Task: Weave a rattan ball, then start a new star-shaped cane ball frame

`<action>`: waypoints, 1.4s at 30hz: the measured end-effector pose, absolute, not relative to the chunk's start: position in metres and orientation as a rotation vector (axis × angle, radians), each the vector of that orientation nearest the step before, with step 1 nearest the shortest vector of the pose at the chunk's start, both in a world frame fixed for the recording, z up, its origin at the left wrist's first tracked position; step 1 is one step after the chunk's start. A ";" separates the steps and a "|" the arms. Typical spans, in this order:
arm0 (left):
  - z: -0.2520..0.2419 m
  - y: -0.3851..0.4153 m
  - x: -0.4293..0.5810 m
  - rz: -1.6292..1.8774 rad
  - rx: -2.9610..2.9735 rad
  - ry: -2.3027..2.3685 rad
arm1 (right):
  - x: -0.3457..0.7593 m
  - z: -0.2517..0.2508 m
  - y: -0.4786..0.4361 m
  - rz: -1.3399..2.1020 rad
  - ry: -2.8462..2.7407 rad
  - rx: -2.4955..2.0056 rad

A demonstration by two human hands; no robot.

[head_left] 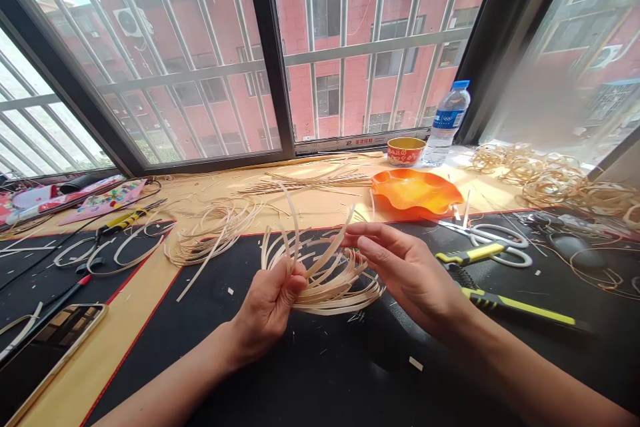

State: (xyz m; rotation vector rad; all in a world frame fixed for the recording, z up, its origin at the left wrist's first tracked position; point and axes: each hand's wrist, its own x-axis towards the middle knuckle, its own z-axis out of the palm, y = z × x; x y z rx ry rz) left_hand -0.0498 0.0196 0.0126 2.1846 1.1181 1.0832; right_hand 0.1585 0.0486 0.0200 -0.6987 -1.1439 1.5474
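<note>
A coil of thin pale strips, seemingly bamboo or rattan point(340, 297), is held above the black mat point(320, 380) in the middle of the view. My left hand point(273, 300) pinches its near left side between thumb and fingers, with several loose strip ends sticking up past the grip. At the coil's right side is my right hand point(400, 267), palm facing left, fingers stretched out and a gap between thumb and forefinger. Its fingertips lie against or just behind one upright strip end; actual contact is unclear.
Another strip coil point(215, 233) lies left; a larger tangle point(555, 180) sits at right. Behind stand an orange wavy dish point(417, 192), a red tin point(406, 152) and a water bottle point(447, 123). White-handled scissors point(500, 237), yellow-black tools point(520, 307) and a phone point(50, 360) flank me.
</note>
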 end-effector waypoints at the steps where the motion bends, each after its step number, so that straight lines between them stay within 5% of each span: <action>1: 0.013 0.020 -0.050 1.076 2.207 1.119 | 0.158 0.020 0.049 1.563 -1.126 -0.700; 17: 0.022 0.023 -0.057 1.334 2.767 1.207 | 0.215 0.047 0.090 1.427 -0.415 -0.644; 30: 0.032 0.038 -0.077 1.878 2.324 1.952 | 0.207 0.022 0.103 1.773 -0.311 -0.594; 35: 0.034 0.042 -0.078 1.652 2.638 2.052 | 0.192 0.009 0.098 1.766 -0.669 -0.835; 42: 0.038 0.077 -0.072 1.026 2.975 1.978 | 0.192 0.006 0.093 1.013 -1.438 -1.343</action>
